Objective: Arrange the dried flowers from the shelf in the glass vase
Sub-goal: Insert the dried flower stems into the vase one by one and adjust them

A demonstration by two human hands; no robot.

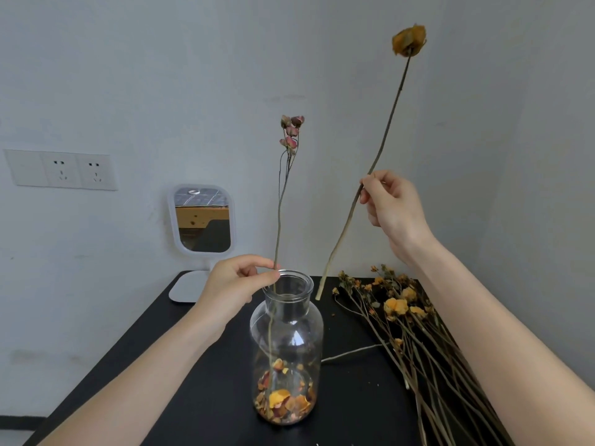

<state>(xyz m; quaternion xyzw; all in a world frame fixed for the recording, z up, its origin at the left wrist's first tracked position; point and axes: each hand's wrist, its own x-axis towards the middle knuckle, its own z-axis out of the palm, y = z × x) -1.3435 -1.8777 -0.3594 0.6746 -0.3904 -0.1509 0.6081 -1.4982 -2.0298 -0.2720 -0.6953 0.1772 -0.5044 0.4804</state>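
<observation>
A clear glass vase [286, 320] stands on the black table [193, 397], with dried petals lying at its bottom. My left hand [231, 284] pinches a thin stem with small pink dried flowers [291, 130] right at the vase's rim; the stem's lower end is inside the vase. My right hand [392, 204] pinches a long stem topped by a yellow dried flower [408, 40], held tilted in the air to the right of the vase. Its cut end hangs just beside the vase's neck, outside it.
A bundle of dried yellow flowers [405, 320] lies on the table at the right, stems toward me. A small white mirror [203, 220] stands at the table's back left against the wall. Wall sockets [61, 170] sit at the left.
</observation>
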